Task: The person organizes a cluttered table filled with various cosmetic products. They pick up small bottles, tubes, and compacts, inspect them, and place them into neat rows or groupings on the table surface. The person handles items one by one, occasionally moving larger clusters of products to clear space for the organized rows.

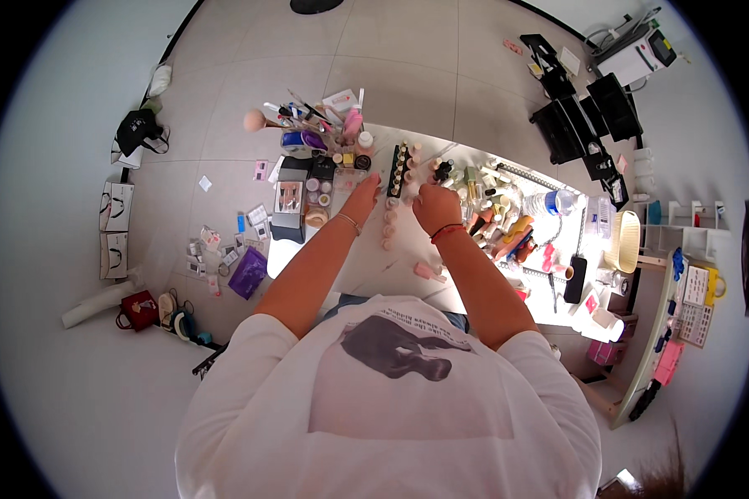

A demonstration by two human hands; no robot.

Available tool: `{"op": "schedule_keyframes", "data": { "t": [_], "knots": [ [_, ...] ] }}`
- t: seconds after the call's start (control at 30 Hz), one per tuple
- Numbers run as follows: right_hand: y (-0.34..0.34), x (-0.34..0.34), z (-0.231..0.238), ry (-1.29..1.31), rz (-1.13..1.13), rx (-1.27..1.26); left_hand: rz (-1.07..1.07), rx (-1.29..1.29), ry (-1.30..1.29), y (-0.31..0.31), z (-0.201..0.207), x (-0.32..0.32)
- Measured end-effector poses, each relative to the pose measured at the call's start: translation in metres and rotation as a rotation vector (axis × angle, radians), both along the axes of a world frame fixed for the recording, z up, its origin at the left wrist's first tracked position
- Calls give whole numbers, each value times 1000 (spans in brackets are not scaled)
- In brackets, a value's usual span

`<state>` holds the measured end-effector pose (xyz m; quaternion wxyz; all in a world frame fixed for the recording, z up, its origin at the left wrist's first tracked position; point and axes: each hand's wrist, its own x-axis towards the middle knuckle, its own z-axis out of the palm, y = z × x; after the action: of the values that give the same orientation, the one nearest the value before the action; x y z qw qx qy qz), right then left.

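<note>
Two hands at the black bottle rack (398, 170): left hand (363, 198) open alongside, right hand's (435, 206) grip unclear.

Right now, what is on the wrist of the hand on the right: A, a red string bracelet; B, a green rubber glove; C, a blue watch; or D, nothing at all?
A: a thin red string bracelet circles the wrist just below the right hand, which rests on the white table near the row of small bottles.
</note>
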<state>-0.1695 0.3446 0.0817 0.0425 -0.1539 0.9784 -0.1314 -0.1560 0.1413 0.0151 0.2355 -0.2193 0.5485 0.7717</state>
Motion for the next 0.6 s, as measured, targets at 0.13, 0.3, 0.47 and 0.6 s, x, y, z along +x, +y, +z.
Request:
{"op": "schedule_keyframes", "data": {
  "t": [0.13, 0.3, 0.47, 0.6],
  "knots": [
    [-1, -12, 0, 65, 46, -30, 22, 63, -52, 6, -12, -15],
    [-3, -18, -4, 73, 71, -53, 89, 143, -3, 20, -20, -23],
    [-11, -18, -2, 85, 85, -82, 31, 172, -18, 12, -33, -29],
    [-10, -19, -4, 84, 86, -89, 27, 216, -8, 20, -8, -25]
  ]
}}
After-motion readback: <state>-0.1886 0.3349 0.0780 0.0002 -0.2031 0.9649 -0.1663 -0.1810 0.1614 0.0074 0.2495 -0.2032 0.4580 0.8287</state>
